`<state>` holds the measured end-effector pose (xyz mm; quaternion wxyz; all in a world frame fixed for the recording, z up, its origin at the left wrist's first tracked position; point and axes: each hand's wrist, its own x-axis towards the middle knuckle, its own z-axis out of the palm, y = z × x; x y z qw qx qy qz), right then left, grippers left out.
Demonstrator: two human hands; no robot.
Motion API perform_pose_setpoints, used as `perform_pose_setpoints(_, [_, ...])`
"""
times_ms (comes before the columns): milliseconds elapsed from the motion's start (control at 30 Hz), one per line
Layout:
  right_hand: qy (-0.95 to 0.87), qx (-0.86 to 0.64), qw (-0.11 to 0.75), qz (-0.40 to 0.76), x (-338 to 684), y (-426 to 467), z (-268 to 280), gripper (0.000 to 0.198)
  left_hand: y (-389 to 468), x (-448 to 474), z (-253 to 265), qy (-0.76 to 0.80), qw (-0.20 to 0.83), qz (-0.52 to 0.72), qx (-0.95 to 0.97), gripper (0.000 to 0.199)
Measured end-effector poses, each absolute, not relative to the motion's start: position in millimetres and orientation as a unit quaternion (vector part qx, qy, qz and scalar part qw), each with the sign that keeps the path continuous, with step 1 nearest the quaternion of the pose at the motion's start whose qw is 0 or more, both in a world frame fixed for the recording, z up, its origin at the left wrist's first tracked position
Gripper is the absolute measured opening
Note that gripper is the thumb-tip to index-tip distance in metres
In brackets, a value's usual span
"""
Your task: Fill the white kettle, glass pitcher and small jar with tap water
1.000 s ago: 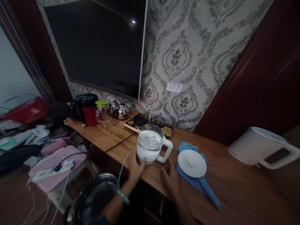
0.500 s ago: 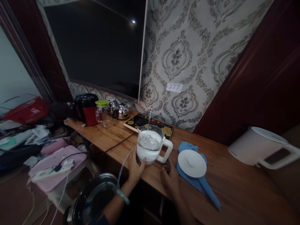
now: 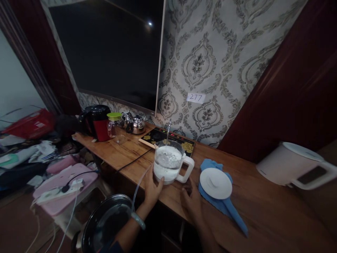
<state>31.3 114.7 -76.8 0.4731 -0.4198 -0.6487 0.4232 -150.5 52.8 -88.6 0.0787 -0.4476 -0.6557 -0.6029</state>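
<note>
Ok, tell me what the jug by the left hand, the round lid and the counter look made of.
Jug: clear glass, water showing through, with a white, likely plastic, handle.
Round lid: matte white, plastic or ceramic; can't tell.
Counter: wood, or wood-look laminate, with visible grain and slight sheen.

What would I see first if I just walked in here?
Probably the glass jug with a white handle, near the front edge of the wooden counter, with the left hand against its side. Just right of it, a round white lid lies on a blue cloth. Behind hangs a big dark screen.
</note>
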Motion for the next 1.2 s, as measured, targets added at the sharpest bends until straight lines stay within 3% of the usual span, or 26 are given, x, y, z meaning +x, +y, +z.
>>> perform_pose_setpoints(1200, [-0.65,-0.432,0.469,0.413,31.2,118.9,-81.2,0.073,53.6,-150.7,-90.2,-0.657,0.054,-0.612,-0.437,0.062])
